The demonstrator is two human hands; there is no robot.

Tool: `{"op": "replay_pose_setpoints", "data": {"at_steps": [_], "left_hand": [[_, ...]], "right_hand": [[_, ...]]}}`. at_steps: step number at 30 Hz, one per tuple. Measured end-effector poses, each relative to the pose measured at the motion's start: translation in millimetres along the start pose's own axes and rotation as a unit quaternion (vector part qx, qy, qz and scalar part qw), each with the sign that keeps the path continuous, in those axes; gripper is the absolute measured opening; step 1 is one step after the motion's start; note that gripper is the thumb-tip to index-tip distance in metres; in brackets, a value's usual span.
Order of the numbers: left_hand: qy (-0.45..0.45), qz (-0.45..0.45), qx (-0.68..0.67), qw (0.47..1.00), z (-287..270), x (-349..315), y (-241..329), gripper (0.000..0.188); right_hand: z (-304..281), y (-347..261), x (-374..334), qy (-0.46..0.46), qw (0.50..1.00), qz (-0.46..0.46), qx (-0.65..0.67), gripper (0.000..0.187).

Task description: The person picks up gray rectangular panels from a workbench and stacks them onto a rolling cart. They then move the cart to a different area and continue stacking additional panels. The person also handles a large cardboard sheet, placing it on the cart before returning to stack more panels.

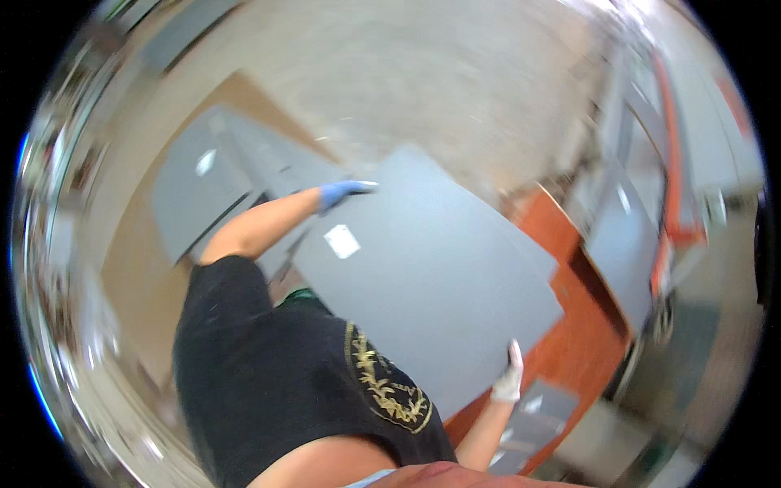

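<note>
In front of me is a large grey flat panel (439,268) with a white label (342,241) near its left side. My left hand (345,193), in a blue glove, is at the panel's far left edge, its fingers lying over the top. At the near right edge my right hand (510,376), in a whitish glove, grips the panel's rim, with the lower fingers hidden beneath. A second edge shows along the panel's right side; I cannot tell whether another sheet lies under it. The panel partly overlaps a reddish-brown board surface (584,358).
To the left, more grey panels (195,175) lie on brown cardboard (134,244), one bearing a white label. Another grey panel (625,244) stands at the right beside an orange-red beam (674,154). Grey labelled pieces (543,415) are on the reddish-brown surface near my right forearm.
</note>
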State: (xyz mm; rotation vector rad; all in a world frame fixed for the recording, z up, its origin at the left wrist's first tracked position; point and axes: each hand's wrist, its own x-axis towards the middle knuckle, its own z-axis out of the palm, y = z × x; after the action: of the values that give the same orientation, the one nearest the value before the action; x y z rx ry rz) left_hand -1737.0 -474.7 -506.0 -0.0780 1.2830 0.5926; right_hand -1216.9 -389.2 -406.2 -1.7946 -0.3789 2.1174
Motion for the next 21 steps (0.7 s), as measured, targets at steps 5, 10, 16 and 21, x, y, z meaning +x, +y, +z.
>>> {"op": "replay_pose_setpoints", "data": {"at_steps": [5, 10, 16, 21], "left_hand": [[0.022, 0.056, -0.120, 0.991, 2, -99, 35, 0.047], [0.124, 0.129, -0.170, 0.969, -123, -236, 3, 0.047], [0.310, 0.138, -0.044, 0.940, -339, -410, 35, 0.053], [0.600, 0.041, 0.443, 0.665, -532, -446, 30, 0.071]], "right_hand": [[53, -33, -37, -0.042, 0.999, -0.008, -0.013, 0.053], [199, 16, -33, -0.143, 0.990, 0.007, -0.012, 0.055], [436, 164, -58, -0.176, 0.980, 0.088, -0.031, 0.053], [625, 339, -91, -0.080, 0.970, 0.228, -0.027, 0.065]]}}
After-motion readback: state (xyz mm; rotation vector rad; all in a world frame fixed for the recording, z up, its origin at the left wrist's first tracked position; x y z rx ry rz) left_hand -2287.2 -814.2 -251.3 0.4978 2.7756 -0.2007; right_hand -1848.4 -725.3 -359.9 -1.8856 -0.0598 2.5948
